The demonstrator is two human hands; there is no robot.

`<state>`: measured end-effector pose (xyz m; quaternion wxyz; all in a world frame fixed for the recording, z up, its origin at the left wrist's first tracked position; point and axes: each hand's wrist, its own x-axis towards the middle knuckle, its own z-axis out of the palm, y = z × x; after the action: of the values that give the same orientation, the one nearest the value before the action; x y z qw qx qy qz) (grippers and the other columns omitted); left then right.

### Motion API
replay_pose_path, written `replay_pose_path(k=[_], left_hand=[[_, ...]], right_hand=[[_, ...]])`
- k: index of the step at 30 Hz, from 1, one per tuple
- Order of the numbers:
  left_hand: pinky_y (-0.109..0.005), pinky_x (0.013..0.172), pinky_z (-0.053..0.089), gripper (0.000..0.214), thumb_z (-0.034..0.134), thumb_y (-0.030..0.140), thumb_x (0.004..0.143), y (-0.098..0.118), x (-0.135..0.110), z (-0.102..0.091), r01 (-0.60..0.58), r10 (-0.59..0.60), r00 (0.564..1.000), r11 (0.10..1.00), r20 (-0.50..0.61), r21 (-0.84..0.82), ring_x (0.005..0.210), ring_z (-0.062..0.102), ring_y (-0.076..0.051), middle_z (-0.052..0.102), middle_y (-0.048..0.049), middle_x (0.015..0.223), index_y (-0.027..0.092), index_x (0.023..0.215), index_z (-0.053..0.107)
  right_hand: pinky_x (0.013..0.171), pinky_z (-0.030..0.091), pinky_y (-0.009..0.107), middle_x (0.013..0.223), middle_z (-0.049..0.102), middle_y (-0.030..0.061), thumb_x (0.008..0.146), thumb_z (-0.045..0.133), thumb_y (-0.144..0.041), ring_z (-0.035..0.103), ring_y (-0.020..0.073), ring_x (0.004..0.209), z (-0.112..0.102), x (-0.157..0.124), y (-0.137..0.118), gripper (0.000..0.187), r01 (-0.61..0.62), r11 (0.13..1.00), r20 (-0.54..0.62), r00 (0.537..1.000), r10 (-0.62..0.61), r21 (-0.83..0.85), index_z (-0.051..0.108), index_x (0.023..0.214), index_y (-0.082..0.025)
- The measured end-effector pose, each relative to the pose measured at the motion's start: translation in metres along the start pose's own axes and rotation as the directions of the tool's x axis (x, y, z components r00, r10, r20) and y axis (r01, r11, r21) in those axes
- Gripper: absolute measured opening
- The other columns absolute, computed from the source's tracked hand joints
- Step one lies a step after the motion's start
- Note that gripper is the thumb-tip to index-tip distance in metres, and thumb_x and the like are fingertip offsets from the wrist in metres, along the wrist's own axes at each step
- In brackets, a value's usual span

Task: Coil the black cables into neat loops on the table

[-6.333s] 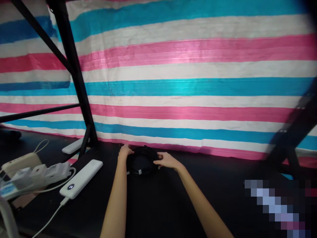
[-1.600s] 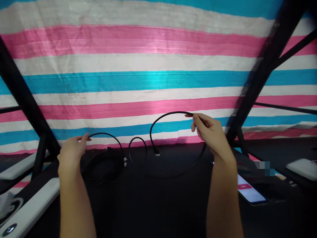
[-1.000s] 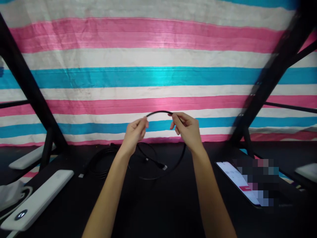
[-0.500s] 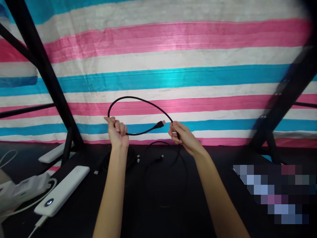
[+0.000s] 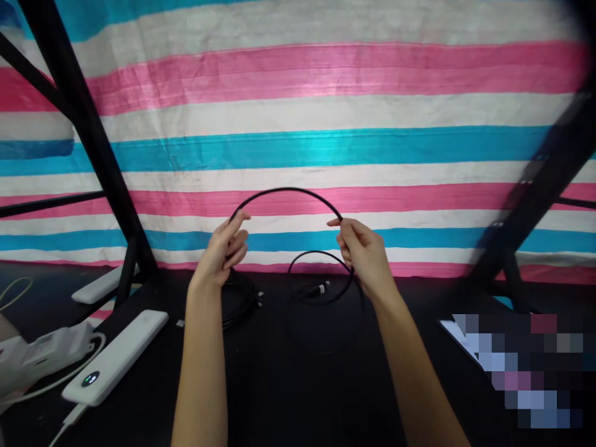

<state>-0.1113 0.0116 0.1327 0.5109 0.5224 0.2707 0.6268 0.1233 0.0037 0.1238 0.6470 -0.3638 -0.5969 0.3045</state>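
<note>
A black cable (image 5: 289, 189) arches between my two hands above the dark tabletop. On the left, my left hand (image 5: 221, 251) is closed around one side of the arch, with its index finger stretched out. My right hand (image 5: 367, 254) grips the other side between thumb and fingers. Below the right hand hang loops of the cable, and a plug (image 5: 321, 288) with a pale metal tip shows among them. Behind the left wrist lies another coiled black cable (image 5: 242, 304), partly hidden by the arm.
A white power bank (image 5: 121, 354) with a lit display lies at left, a white cable plugged in. Beside it are white adapters (image 5: 58, 344) and another white block (image 5: 102, 285). A pixelated device (image 5: 503, 366) lies at right. Black frame legs (image 5: 100, 161) flank a striped sheet (image 5: 326, 112).
My right hand has moved right, carrying the hanging loops along. The left hand has turned, and the plug end that stuck out from it no longer shows there. The arch has shifted right.
</note>
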Motion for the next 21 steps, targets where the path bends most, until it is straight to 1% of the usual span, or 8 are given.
replay_pose_path(k=[2, 5, 7, 10, 13, 16, 19, 21], left_hand=[[-0.017, 0.029, 0.007, 0.04, 0.061, 0.054, 0.076, 0.006, -0.002, -0.002, 0.024, -0.021, 0.999, 0.998, -0.041, 0.062, 0.026, 0.012, -0.001, 0.02, 0.0121, 0.033, 0.016, 0.066, 0.053], [-0.019, 0.028, 0.006, 0.045, 0.063, 0.05, 0.076, 0.007, 0.001, -0.003, -0.064, 0.066, 0.971, 0.998, -0.229, 0.013, 0.025, 0.013, -0.002, 0.017, 0.0112, 0.033, 0.018, 0.054, 0.04], [-0.02, 0.027, 0.006, 0.043, 0.059, 0.042, 0.082, 0.005, 0.006, -0.005, -0.169, 0.124, 0.929, 0.981, -0.349, -0.099, 0.025, 0.013, -0.003, 0.017, 0.0113, 0.033, 0.019, 0.054, 0.036], [-0.021, 0.028, 0.01, 0.037, 0.052, 0.033, 0.087, 0.004, 0.01, -0.016, -0.359, 0.212, 0.809, 0.916, -0.549, -0.176, 0.024, 0.016, -0.003, 0.025, 0.0111, 0.037, 0.019, 0.057, 0.037], [-0.021, 0.028, 0.01, 0.037, 0.046, 0.035, 0.09, 0.006, 0.009, -0.035, -0.492, 0.234, 0.663, 0.852, -0.711, -0.179, 0.023, 0.018, -0.003, 0.03, 0.0112, 0.038, 0.019, 0.058, 0.036], [-0.022, 0.028, 0.008, 0.043, 0.036, 0.039, 0.093, 0.011, 0.006, -0.044, -0.527, 0.228, 0.632, 0.827, -0.741, -0.195, 0.022, 0.016, -0.004, 0.025, 0.0111, 0.034, 0.02, 0.056, 0.032], [-0.021, 0.028, 0.008, 0.044, 0.042, 0.037, 0.092, 0.017, 0.0, -0.034, -0.5, 0.306, 0.693, 0.856, -0.653, -0.129, 0.023, 0.015, -0.003, 0.025, 0.0103, 0.035, 0.019, 0.053, 0.033], [-0.02, 0.029, 0.009, 0.045, 0.053, 0.034, 0.086, 0.024, -0.007, -0.022, -0.492, 0.401, 0.718, 0.87, -0.569, -0.007, 0.025, 0.018, -0.002, 0.029, 0.009, 0.039, 0.017, 0.049, 0.035]], right_hand=[[0.04, 0.016, 0.023, 0.059, 0.038, -0.0033, 0.084, 0.055, -0.045, 0.027, 0.0053, 0.046, 0.003, -0.002, 0.0, 0.028, 0.013, 0.995, 0.019, 1.0, -0.011, -0.098, 0.065, 0.086, -0.019], [0.04, 0.015, 0.023, 0.056, 0.035, -0.0045, 0.083, 0.056, -0.046, 0.025, 0.0051, 0.045, 0.005, -0.002, 0.003, 0.028, -0.084, 0.993, 0.138, 0.986, 0.096, -0.088, 0.063, 0.082, -0.018], [0.04, 0.013, 0.022, 0.054, 0.031, -0.006, 0.081, 0.057, -0.049, 0.023, 0.0044, 0.043, 0.003, -0.002, 0.007, 0.031, -0.222, 0.973, 0.292, 0.928, 0.23, -0.059, 0.06, 0.077, -0.018], [0.04, 0.009, 0.021, 0.053, 0.029, -0.0073, 0.08, 0.058, -0.051, 0.017, 0.0032, 0.042, -0.006, 0.0, 0.014, 0.036, -0.392, 0.918, 0.465, 0.803, 0.373, -0.059, 0.054, 0.071, -0.017], [0.04, 0.007, 0.021, 0.054, 0.028, -0.0082, 0.078, 0.061, -0.05, 0.014, 0.0027, 0.044, -0.016, 0.004, 0.02, 0.036, -0.462, 0.884, 0.495, 0.754, 0.432, -0.067, 0.052, 0.072, -0.016], [0.041, 0.012, 0.02, 0.056, 0.03, -0.0079, 0.074, 0.066, -0.049, 0.018, 0.0037, 0.045, -0.013, 0.006, 0.025, 0.035, -0.398, 0.916, 0.373, 0.843, 0.389, -0.056, 0.053, 0.08, -0.017], [0.044, 0.025, 0.022, 0.061, 0.042, -0.0045, 0.072, 0.065, -0.052, 0.033, 0.0072, 0.048, -0.002, 0.006, 0.028, 0.041, -0.229, 0.958, 0.15, 0.955, 0.255, -0.17, 0.056, 0.095, -0.019], [0.05, 0.034, 0.025, 0.068, 0.051, -0.0012, 0.071, 0.065, -0.054, 0.043, 0.0105, 0.053, 0.002, 0.005, 0.027, 0.048, -0.156, 0.931, 0.067, 0.98, 0.188, -0.329, 0.055, 0.104, -0.021]])
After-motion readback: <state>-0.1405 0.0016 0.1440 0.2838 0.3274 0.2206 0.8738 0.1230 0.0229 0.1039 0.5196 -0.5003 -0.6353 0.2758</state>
